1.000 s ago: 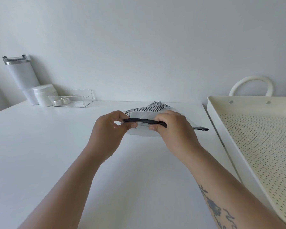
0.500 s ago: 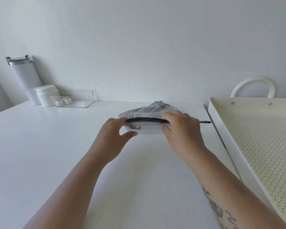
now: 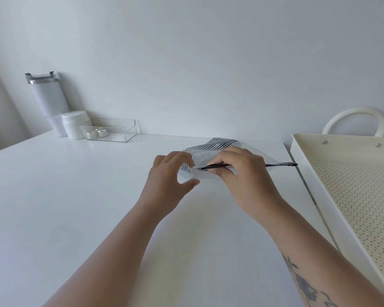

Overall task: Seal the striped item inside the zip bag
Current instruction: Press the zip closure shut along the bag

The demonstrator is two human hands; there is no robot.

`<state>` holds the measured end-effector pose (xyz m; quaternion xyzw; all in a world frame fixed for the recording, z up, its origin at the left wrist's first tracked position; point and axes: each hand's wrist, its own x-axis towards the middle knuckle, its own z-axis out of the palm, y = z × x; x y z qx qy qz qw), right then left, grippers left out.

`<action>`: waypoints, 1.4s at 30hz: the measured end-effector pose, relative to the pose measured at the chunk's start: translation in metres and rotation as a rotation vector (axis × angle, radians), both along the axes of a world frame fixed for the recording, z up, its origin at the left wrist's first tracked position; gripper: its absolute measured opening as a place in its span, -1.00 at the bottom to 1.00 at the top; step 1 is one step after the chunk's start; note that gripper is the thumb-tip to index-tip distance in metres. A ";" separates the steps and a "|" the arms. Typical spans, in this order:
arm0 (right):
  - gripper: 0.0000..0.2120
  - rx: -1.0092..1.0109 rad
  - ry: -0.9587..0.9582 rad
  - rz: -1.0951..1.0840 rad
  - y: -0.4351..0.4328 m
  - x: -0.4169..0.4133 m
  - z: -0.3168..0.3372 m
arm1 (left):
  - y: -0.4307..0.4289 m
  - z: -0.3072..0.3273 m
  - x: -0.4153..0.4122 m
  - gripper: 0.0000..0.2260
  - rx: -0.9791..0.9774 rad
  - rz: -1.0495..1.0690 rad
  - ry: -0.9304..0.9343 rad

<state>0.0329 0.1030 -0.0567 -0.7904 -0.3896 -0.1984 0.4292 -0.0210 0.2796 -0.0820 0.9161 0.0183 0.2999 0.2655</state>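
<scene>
A frosted zip bag [image 3: 205,159] with a black zip strip lies on the white table [image 3: 75,196], its mouth towards me. A black-and-white striped cloth [image 3: 211,144] shows inside it and at its far side. My right hand [image 3: 242,171] pinches the black zip strip between thumb and fingers near the middle. My left hand [image 3: 171,173] curls around the bag's left corner, thumb below and fingers above; whether it grips the plastic is unclear. The strip's right end [image 3: 284,165] sticks out past my right hand.
A cream perforated tray [image 3: 350,196] with a white loop handle stands at the right, close to the bag. At the back left stand a white tumbler [image 3: 48,100], a white jar [image 3: 74,124] and a clear box [image 3: 113,130] with two small pots.
My left hand has let go of the zip strip and opened around the bag's left corner. My right hand shifted left along the strip, and the bag's mouth looks flatter.
</scene>
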 end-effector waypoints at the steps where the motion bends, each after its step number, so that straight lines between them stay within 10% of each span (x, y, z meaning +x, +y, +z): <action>1: -0.92 0.016 -0.005 0.014 0.000 0.000 0.000 | 0.001 0.000 0.000 -0.73 -0.033 0.020 0.011; 14: -0.84 0.032 -0.011 0.073 0.001 -0.004 0.000 | 0.027 0.000 -0.004 -0.93 -0.116 0.363 0.124; 20: -0.85 -0.128 0.065 0.065 0.001 -0.003 -0.009 | 0.022 0.003 -0.007 -0.59 0.043 0.081 0.197; 26: -0.89 -0.125 0.078 0.050 0.000 -0.001 -0.009 | 0.016 0.003 -0.003 -0.82 -0.060 0.069 0.198; 34: -0.92 -0.254 0.121 0.083 0.009 -0.010 -0.012 | 0.032 0.007 -0.006 -0.50 -0.122 0.149 0.263; 42: -0.67 -0.364 0.510 0.217 0.004 -0.008 -0.018 | 0.005 0.004 -0.004 -0.71 -0.098 -0.041 0.371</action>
